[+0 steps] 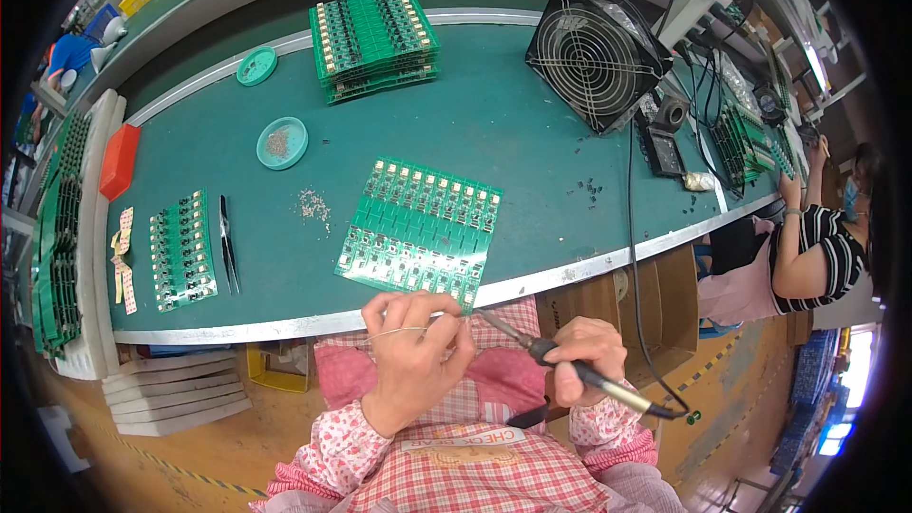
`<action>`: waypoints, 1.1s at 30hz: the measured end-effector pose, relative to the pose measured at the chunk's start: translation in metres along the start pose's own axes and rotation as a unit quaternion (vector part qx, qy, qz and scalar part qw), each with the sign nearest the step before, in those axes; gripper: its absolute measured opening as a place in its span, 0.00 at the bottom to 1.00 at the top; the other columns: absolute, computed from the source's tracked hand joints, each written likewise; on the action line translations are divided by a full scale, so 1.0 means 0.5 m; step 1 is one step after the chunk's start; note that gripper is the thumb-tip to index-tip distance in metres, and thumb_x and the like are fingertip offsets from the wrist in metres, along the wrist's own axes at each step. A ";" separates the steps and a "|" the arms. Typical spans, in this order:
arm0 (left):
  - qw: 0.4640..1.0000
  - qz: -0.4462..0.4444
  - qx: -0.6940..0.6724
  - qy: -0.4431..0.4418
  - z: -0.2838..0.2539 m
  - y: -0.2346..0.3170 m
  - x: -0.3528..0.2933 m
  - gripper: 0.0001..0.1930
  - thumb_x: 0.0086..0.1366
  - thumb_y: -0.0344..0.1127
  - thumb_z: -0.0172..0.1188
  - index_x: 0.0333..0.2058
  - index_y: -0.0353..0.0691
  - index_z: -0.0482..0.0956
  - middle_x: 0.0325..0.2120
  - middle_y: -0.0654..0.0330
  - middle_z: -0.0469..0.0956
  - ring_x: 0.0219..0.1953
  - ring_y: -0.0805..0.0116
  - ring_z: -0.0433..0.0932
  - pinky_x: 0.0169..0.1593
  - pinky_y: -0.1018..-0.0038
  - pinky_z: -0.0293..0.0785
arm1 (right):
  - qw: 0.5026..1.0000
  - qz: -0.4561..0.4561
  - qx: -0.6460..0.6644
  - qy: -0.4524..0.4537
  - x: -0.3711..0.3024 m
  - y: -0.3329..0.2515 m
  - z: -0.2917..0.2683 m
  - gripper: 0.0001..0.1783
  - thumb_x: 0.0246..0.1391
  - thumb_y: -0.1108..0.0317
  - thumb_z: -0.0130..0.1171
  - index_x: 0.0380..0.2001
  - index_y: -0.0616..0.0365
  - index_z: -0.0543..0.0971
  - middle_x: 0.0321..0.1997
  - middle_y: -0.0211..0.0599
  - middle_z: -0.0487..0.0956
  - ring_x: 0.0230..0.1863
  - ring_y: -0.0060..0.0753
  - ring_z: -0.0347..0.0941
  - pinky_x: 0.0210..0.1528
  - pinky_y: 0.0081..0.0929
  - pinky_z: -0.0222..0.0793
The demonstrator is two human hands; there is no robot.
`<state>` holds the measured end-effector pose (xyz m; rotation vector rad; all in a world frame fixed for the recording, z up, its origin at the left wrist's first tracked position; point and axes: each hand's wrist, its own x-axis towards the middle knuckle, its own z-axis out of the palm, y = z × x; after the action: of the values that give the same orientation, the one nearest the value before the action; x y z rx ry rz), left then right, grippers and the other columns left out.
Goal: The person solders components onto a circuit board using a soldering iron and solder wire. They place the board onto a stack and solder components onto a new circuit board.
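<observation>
A green circuit board panel (418,226) with rows of small parts lies at the table's front, its near right corner reaching over the edge. My left hand (415,353) is closed at that corner, fingers pinched on a thin solder wire (394,331) that loops across them. In my right hand (587,353) is a soldering iron (616,393), gripped by its dark handle. Its metal shaft points left, with the tip close to my left fingers and the board's corner. Whether the tip touches the board I cannot tell.
A stack of boards (375,38) stands at the back, near a black fan (589,57). Two turquoise dishes (282,143), loose small parts (313,209), tweezers (228,245) and a narrower board (183,252) lie left. The iron's cable (632,190) crosses the table's right; a co-worker (817,256) sits beyond.
</observation>
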<state>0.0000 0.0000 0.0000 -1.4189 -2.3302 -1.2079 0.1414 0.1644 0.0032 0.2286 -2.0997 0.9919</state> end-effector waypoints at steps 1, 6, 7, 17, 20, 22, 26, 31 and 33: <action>1.000 -0.001 0.000 0.002 0.000 -0.001 0.000 0.08 0.49 0.28 0.66 0.23 0.43 0.73 0.33 0.66 0.77 0.38 0.65 0.73 0.50 0.62 0.59 | 0.997 0.053 0.018 0.052 -0.005 -0.005 0.002 0.09 0.55 0.67 0.58 0.33 0.64 0.75 0.18 0.34 0.77 0.15 0.30 0.74 0.19 0.23 0.69; 1.000 -0.004 0.005 0.003 0.001 0.007 -0.002 0.08 0.48 0.27 0.65 0.23 0.42 0.73 0.33 0.66 0.77 0.37 0.64 0.73 0.50 0.62 0.59 | 0.956 0.241 0.089 0.138 -0.005 -0.029 0.006 0.06 0.57 0.71 0.55 0.31 0.63 0.74 0.18 0.35 0.77 0.15 0.24 0.74 0.19 0.20 0.68; 1.000 -0.005 0.006 0.003 0.002 0.008 -0.001 0.08 0.48 0.27 0.65 0.23 0.42 0.73 0.32 0.65 0.77 0.37 0.64 0.73 0.49 0.62 0.59 | 0.956 0.241 0.089 0.139 -0.007 -0.027 0.008 0.06 0.57 0.71 0.55 0.31 0.63 0.74 0.18 0.35 0.77 0.15 0.24 0.74 0.19 0.20 0.68; 1.000 -0.017 0.017 0.006 0.006 0.013 0.005 0.08 0.48 0.27 0.65 0.23 0.42 0.73 0.31 0.65 0.76 0.35 0.64 0.72 0.48 0.63 0.58 | 0.954 0.254 0.087 0.136 -0.009 -0.019 0.022 0.06 0.58 0.70 0.55 0.31 0.62 0.74 0.18 0.34 0.78 0.17 0.24 0.76 0.22 0.20 0.70; 1.000 -0.018 0.024 0.002 0.005 0.015 0.008 0.09 0.49 0.27 0.65 0.23 0.42 0.72 0.31 0.65 0.76 0.35 0.63 0.71 0.47 0.63 0.58 | 0.956 0.248 0.086 0.131 -0.005 -0.019 0.022 0.06 0.58 0.70 0.55 0.31 0.62 0.74 0.18 0.34 0.78 0.17 0.24 0.76 0.22 0.20 0.70; 0.999 -0.018 0.026 0.005 0.008 0.014 0.009 0.09 0.49 0.27 0.65 0.23 0.42 0.72 0.31 0.65 0.76 0.35 0.63 0.71 0.47 0.62 0.58 | 0.957 0.245 0.083 0.129 -0.004 -0.020 0.023 0.06 0.58 0.70 0.55 0.31 0.62 0.74 0.18 0.35 0.78 0.17 0.24 0.76 0.22 0.20 0.70; 0.999 -0.017 0.027 0.008 0.009 0.015 0.010 0.09 0.48 0.27 0.65 0.22 0.43 0.71 0.31 0.65 0.75 0.35 0.63 0.71 0.47 0.62 0.58 | 0.955 0.250 0.086 0.136 -0.005 -0.022 0.024 0.06 0.58 0.70 0.54 0.31 0.63 0.73 0.18 0.36 0.78 0.17 0.24 0.77 0.21 0.19 0.71; 0.999 -0.019 0.027 0.009 0.010 0.014 0.011 0.09 0.48 0.27 0.65 0.22 0.43 0.71 0.30 0.65 0.75 0.35 0.63 0.70 0.47 0.62 0.58 | 0.949 0.265 0.094 0.145 -0.002 -0.025 0.028 0.06 0.58 0.70 0.54 0.31 0.63 0.73 0.18 0.36 0.78 0.16 0.24 0.77 0.21 0.19 0.71; 0.999 -0.022 0.029 0.008 0.009 0.015 0.011 0.09 0.48 0.27 0.65 0.22 0.43 0.71 0.30 0.65 0.75 0.35 0.63 0.70 0.47 0.62 0.58 | 0.953 0.255 0.078 0.144 -0.005 -0.025 0.029 0.06 0.59 0.70 0.54 0.31 0.62 0.73 0.19 0.36 0.78 0.16 0.24 0.77 0.21 0.19 0.71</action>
<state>0.0043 0.0086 0.0038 -1.3406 -2.3766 -1.1479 0.1405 0.1452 0.0034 -0.3830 -1.8442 1.4002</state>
